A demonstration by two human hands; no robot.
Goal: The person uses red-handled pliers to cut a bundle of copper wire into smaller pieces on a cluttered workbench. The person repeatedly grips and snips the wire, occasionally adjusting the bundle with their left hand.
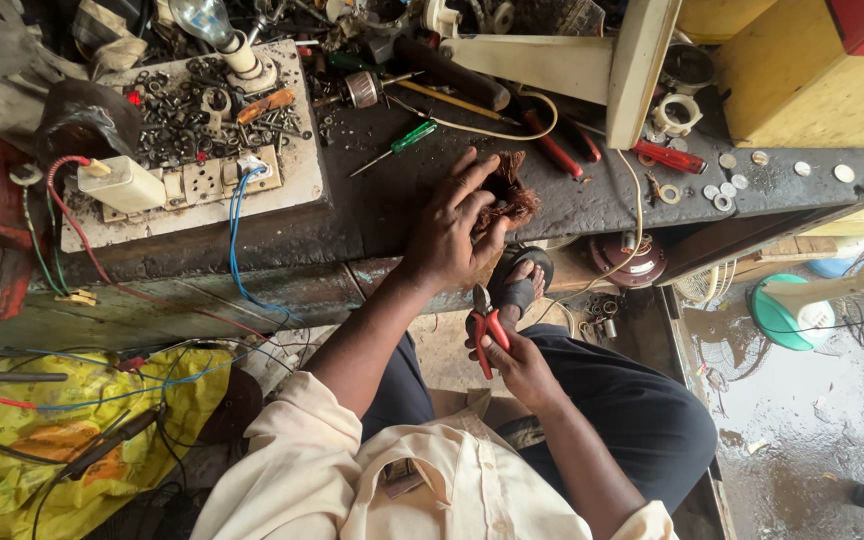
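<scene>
**Inspector:** Report the hands.

**Assistant:** The left hand (449,232) lies on the front edge of the workbench (372,215), fingers curled over a bundle of copper wire (508,196), pressing it against the bench top. The right hand (518,362) is lower, above the lap, closed round the red handles of a pair of cutters (487,325). The cutter jaws appear closed or nearly so; I cannot tell whether anything is caught in them.

**Inspector:** Orientation?

**Assistant:** The cutters' long axis runs roughly up the frame, nose towards the bench edge and the left wrist, handles back towards the body. The wire bundle is a rough clump; its frayed ends fan out to the right, away from the palm. No clear long axis.

**Inspector:** Hazards?

**Assistant:** In my judgement, three. The cutter nose points at the left wrist; a slip would bring it into the skin. The loose strands could prick the fingers gripping them. The bundle sits at the very lip of the bench, above a sandalled foot (522,280); relaxed grip could drop it. A green screwdriver (404,141) and red-handled tools (552,148) lie near, crowding the work.
</scene>
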